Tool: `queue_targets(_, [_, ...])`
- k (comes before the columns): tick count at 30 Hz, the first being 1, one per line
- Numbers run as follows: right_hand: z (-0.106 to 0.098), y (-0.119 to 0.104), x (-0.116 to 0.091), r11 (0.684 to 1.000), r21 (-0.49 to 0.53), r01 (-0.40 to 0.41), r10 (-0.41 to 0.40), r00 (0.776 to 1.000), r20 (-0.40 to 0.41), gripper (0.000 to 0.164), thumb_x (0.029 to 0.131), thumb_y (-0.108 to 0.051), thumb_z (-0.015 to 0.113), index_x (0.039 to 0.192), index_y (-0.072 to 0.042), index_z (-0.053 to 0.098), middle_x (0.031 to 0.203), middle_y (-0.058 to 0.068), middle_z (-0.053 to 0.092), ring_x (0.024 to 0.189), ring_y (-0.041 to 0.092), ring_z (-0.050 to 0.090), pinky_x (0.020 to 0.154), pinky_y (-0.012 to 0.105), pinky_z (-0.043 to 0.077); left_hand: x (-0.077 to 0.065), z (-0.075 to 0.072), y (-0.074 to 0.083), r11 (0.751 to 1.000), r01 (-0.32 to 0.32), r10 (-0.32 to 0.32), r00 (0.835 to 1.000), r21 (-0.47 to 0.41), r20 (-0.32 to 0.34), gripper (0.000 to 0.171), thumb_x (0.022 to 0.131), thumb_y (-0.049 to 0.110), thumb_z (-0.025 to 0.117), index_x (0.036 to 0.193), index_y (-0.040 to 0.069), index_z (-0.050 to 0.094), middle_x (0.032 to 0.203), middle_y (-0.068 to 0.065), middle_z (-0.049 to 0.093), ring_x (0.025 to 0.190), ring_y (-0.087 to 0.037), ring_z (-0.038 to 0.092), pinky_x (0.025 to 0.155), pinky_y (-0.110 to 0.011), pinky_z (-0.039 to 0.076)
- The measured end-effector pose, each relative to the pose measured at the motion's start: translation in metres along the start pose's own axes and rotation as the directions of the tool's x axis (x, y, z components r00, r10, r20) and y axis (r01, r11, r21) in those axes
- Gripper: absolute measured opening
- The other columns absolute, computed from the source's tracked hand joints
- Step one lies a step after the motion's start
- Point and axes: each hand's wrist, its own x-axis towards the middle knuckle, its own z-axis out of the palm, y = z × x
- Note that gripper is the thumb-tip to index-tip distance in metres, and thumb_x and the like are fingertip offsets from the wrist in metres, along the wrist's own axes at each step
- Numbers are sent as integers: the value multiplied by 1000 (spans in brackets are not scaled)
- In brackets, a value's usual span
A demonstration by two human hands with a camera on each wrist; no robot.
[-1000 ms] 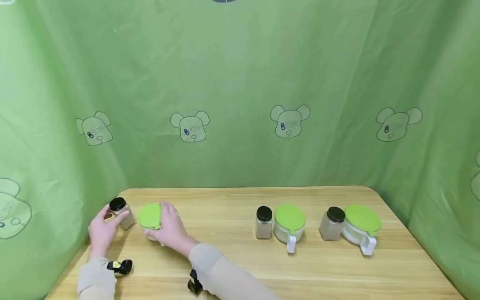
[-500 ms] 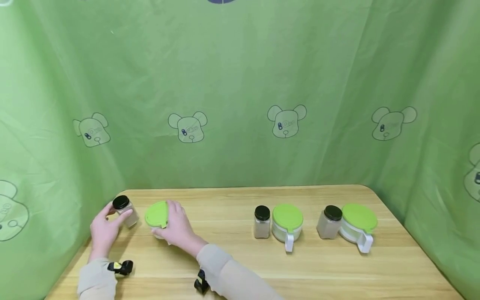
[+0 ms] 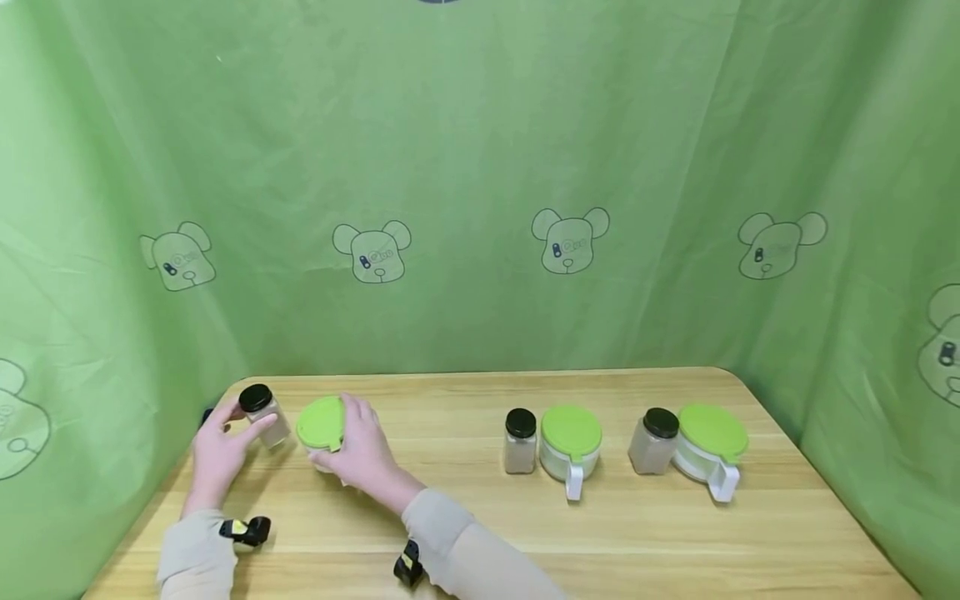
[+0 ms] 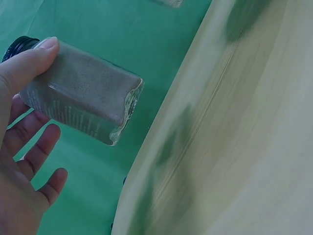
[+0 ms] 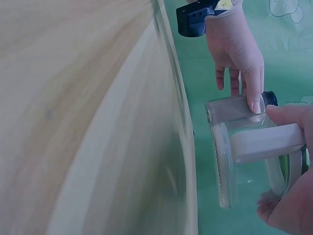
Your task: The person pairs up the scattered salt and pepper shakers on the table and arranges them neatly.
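Observation:
Pinched between thumb and fingers of my left hand (image 3: 217, 457) is a clear square jar (image 3: 268, 425) with a black lid and greyish powder inside. In the left wrist view the powder jar (image 4: 80, 90) tilts, its base raised off the tabletop. My right hand (image 3: 369, 450) grips a round glass jar (image 3: 321, 423) by its green lid and upper rim. The right wrist view shows this glass jar's white handle (image 5: 266, 142) and its base held off the table. Both jars are close side by side at the table's left, overlapping in that view.
To the right on the wooden table (image 3: 450, 517) stands a black-lidded jar (image 3: 520, 452) beside a green-lidded jar (image 3: 572, 435). Farther right is a similar pair, a black-lidded jar (image 3: 651, 450) and a green-lidded jar (image 3: 712, 433). A green curtain (image 3: 465, 317) encloses the table's back and sides.
Both hands have moved a little to the right and away from me, carrying the powder jar and the green-lidded jar. The two pairs on the right stay in place on the table.

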Motion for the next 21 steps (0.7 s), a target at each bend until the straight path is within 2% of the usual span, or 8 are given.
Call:
queue_targets(2, [-2,1,-1,1000,16,-6,6,1000,-8,97,71,-35,86,148,-10,34,141,6,48,125,19,51,106,36,45,0,2,2,1000,-13,13,1000,-9,10,45,80,26,80,118,6,66,93,18,56,94,-2,48,94,-37,35])
queue_targets(5, [-5,3,-2,999,31,-15,16,1000,-19,97,71,-33,86,148,-10,34,143,7,47,126,21,50,108,37,44,0,4,5,1000,-17,17,1000,-9,25,45,81,26,80,118,5,66,94,15,56,93,1,47,95,-38,36])
queue_targets(11, [-12,8,-6,999,43,-15,17,999,-40,97,70,-34,86,148,-9,34,142,8,47,125,22,51,107,39,45,0,10,8,1000,-19,20,998,-14,54,49,81,28,79,122,6,64,95,23,53,92,10,44,97,-39,36])
queue_targets(13, [-15,9,-8,999,46,-19,21,999,-46,96,70,-34,86,148,-8,34,141,9,47,124,22,52,106,39,46,0,12,9,999,-32,33,997,-17,67,50,82,28,79,124,6,64,98,16,57,92,11,44,97,-42,36])
queue_targets(18, [-21,10,-10,997,66,-27,31,998,-56,96,71,-32,86,148,-7,34,142,10,47,124,24,52,106,41,45,-2,17,15,997,-67,70,991,-34,110,51,82,29,79,125,7,63,109,-12,64,91,13,43,99,-47,36])
queue_targets(21, [-24,12,-11,997,74,-33,37,997,-63,97,70,-30,86,148,-8,33,142,11,46,124,25,52,107,41,45,-3,20,17,997,-66,72,987,-47,141,52,82,29,79,127,7,62,113,-17,64,91,13,44,102,-50,36])
